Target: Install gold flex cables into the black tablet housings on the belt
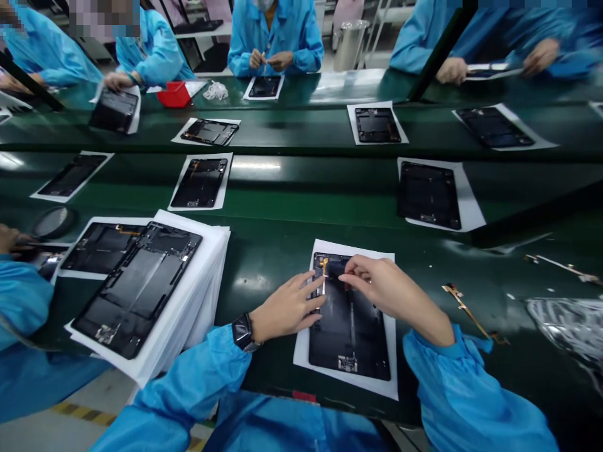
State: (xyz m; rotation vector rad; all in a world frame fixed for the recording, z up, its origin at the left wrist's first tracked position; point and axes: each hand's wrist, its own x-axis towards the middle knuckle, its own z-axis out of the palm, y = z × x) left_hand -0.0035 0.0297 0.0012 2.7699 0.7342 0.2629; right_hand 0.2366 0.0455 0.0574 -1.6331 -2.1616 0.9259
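Note:
A black tablet housing (334,333) lies on a white sheet (392,383) in front of me, its inner side up. My left hand (288,307) rests along the housing's left edge with fingers spread, and its fingertips touch the upper left part beside a gold flex cable (325,265). Over the top of the housing, my right hand (372,276) is closed in a pinch. What it pinches is mostly hidden; a small brownish bit shows just below the fingers. A watch (243,331) sits on my left wrist.
On the left, a tablet housing (141,289) tops a tall stack of white sheets (207,295). Loose flex cables (464,306) and a clear plastic bag (565,326) lie at right. Conveyor lanes carrying more housings (198,182) run beyond. Co-workers in blue sit opposite and at left.

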